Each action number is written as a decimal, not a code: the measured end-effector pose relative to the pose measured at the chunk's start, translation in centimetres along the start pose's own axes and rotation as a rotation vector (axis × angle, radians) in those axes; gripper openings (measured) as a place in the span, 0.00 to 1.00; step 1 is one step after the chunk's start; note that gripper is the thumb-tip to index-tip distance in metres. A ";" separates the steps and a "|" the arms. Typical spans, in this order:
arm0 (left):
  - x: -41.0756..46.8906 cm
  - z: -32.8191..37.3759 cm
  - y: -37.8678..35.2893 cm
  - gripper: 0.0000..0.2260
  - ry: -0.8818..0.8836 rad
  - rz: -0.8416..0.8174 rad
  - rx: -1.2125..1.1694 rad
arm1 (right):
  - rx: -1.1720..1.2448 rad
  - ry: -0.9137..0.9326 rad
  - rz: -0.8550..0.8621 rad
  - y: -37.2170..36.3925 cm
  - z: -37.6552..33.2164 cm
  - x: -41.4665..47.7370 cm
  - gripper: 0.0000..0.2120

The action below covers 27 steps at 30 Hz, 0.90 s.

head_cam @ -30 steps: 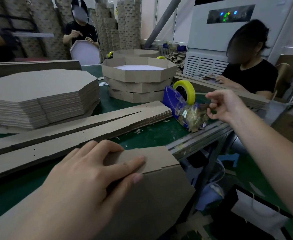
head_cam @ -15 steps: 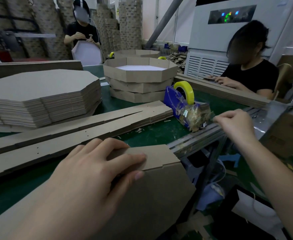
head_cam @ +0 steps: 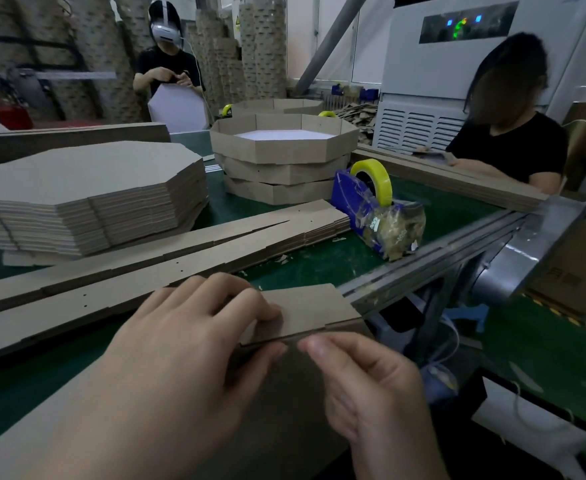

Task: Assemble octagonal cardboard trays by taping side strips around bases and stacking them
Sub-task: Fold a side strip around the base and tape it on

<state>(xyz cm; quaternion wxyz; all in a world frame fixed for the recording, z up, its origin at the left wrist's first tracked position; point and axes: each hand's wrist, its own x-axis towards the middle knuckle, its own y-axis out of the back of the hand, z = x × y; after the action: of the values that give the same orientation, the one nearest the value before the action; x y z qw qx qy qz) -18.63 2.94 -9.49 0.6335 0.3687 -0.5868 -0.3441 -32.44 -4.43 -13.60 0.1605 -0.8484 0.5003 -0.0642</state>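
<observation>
Head view (only one available):

The left hand [head_cam: 180,358] is gripping a side strip [head_cam: 305,308] against the edge of an octagonal base [head_cam: 284,403]. Its fingers are curling over the strip's face and the thumb is sitting on the seam below. This workpiece is lying camera-side of the tape dispenser [head_cam: 348,195], overhanging the counter [head_cam: 336,261] edge.

The right hand [head_cam: 371,386] is meeting it at the same seam, thumb tip touching the strip's lower edge, other fingers curled in. Can't tell if it's carrying a piece of tape: nothing is showing between the fingers, and clear tape wouldn't be reading through this blur anyway.

Progress, my read:
- Current tray: looking early. Only one strip segment is showing folded up against the base, and no tape is visible on the seam. The rest of the strip is hiding under the hands.
- Done: three finished trays [head_cam: 284,161] are sitting stacked behind and left of the dispenser, the top one showing a white inside.
- Left: a tall stack of flat bases [head_cam: 87,188] is waiting far left of the dispenser, with a pile of flat strips [head_cam: 166,251] directly left of it. So most of the batch is looking undone.
- Supply: the yellow tape roll [head_cam: 374,174] is sitting on the dispenser with plenty remaining.

Two other workers are busy beyond the dispenser. One [head_cam: 166,67] is far behind-left, holding a white octagon. The other [head_cam: 506,140] is behind-right.
</observation>
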 end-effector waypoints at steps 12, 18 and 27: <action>-0.6 0.0 0.1 0.13 -0.036 -0.001 0.012 | 0.124 -0.189 0.077 -1.0 0.3 -0.1 0.15; -0.9 0.1 0.7 0.13 -0.101 -0.039 -0.024 | 0.087 -0.226 0.005 -0.3 0.3 -0.1 0.18; -1.2 -0.7 1.6 0.19 -0.042 -0.148 0.068 | -0.120 -0.279 -0.216 0.5 -0.3 0.2 0.20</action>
<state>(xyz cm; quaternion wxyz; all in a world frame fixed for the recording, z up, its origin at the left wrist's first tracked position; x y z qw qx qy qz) -17.99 4.76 -8.72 0.5811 0.4251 -0.5824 -0.3775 -32.85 -4.92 -13.50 0.1697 -0.9060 0.3820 0.0669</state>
